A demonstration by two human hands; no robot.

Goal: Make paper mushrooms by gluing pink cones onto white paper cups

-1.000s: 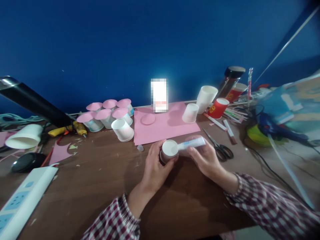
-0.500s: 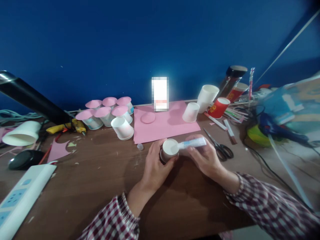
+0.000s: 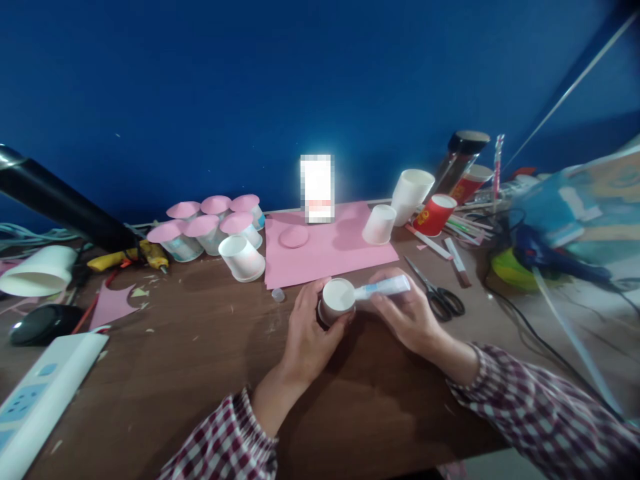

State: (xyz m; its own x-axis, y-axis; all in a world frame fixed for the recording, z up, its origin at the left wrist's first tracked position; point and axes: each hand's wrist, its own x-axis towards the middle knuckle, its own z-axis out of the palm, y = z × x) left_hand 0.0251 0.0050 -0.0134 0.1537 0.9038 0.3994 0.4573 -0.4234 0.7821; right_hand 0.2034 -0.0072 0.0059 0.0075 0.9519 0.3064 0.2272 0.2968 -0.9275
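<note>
My left hand is wrapped round a small white paper cup at the middle of the table, its round end facing up. In my right hand is a whitish glue tube, lying nearly level, its nozzle at the right edge of the cup. Behind the hands lies pink paper with a pink paper cone on it. A white cup stands at the paper's right side. Left of the paper is another white cup, beside several cups with pink cone tops.
Scissors lie right of my right hand. A small clear cap is near the paper. Farther right are a red cup and a blue glue gun. A power strip and a yellow tool are at left.
The whole view has shifted slightly, with most objects a little farther left. Both hands keep their hold on the cup and the tube, in nearly the same pose.
</note>
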